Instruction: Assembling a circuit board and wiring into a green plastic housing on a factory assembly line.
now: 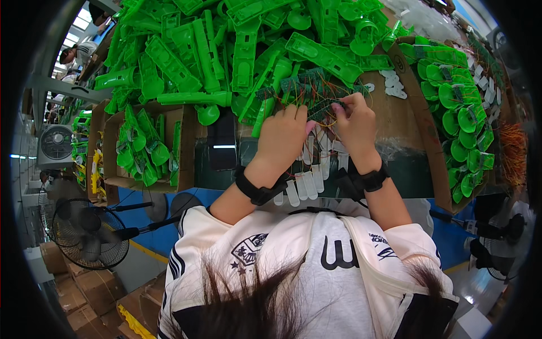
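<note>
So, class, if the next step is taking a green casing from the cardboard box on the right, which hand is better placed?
Probably the right hand: it is nearer the cardboard box and its green casings, while the left hand sits farther off. Both hands are at the circuit boards, though.

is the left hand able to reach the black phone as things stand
Probably yes: the black phone lies left of the left hand, its face largely uncovered, though that hand is busy at the circuit boards.
</note>
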A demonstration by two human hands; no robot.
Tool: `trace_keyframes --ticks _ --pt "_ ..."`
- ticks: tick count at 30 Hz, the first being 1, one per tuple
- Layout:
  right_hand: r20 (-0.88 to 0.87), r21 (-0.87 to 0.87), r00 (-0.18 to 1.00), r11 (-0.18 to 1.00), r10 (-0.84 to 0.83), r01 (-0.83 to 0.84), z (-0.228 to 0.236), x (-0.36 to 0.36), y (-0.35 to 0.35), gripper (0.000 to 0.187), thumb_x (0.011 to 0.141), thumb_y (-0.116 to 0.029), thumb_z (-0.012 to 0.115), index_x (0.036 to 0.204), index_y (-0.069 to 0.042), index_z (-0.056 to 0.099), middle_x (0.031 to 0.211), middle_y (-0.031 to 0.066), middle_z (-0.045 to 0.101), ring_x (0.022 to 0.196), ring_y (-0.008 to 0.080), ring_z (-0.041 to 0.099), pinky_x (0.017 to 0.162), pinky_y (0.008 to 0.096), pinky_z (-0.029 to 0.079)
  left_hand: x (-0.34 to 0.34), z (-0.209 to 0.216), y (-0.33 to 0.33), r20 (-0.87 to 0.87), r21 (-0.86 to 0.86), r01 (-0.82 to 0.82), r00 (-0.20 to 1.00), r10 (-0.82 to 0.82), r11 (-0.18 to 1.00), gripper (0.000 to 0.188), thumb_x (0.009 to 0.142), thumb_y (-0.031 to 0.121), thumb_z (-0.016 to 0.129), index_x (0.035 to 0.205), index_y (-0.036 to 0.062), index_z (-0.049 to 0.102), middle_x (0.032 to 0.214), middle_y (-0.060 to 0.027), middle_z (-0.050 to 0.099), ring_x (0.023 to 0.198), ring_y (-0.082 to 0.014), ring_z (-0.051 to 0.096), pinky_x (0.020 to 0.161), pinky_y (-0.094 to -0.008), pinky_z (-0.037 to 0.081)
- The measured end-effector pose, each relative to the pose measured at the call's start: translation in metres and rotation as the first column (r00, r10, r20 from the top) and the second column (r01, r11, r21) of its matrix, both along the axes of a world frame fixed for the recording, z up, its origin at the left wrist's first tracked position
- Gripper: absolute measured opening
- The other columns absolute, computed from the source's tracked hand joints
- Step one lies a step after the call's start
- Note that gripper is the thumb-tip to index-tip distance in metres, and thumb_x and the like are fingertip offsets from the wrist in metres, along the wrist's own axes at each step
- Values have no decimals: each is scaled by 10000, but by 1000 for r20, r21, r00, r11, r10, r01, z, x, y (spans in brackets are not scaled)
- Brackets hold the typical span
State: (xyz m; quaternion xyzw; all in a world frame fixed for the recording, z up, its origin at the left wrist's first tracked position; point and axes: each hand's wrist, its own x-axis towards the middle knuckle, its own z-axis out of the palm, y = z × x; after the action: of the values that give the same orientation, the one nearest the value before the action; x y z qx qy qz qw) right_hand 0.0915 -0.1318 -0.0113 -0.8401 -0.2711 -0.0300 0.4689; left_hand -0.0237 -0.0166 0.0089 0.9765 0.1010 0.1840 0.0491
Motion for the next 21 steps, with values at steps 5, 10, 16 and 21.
trace_keyframes --ticks 5,10,16,21 --pt "27 27 978 978 207 -207 2 23 -16 196 772 -94 617 957 -42 579 915 157 616 772 298 603 643 324 473 -9 4 13 8 -106 60 998 -60 993 323 799 264 582 1032 45 535 815 -95 531 699 -266 566 572 -350 458" --pt "294 21 887 926 355 -378 22 14 -17 337 776 -99 622 1103 -67 550 1094 150 561 940 255 565 773 303 450 -14 11 16 3 -224 75 997 -76 972 346 811 269 569 1076 51 520 844 -100 528 711 -293 555 582 -367 451" --pt "-316 208 744 809 588 -551 19 5 -13 352 768 -41 623 1098 -25 504 896 72 581 740 128 544 669 267 443 -15 10 17 43 -265 131 991 -124 955 398 816 275 562 1147 70 479 900 -101 540 748 -299 563 608 -366 458" --pt "-310 287 735 796 603 -532 12 5 -9 324 767 1 599 1076 -20 505 884 75 592 703 116 542 645 250 447 -13 2 21 -42 -253 195 976 -212 948 485 815 279 563 1231 83 411 966 -125 581 783 -291 583 617 -371 465"
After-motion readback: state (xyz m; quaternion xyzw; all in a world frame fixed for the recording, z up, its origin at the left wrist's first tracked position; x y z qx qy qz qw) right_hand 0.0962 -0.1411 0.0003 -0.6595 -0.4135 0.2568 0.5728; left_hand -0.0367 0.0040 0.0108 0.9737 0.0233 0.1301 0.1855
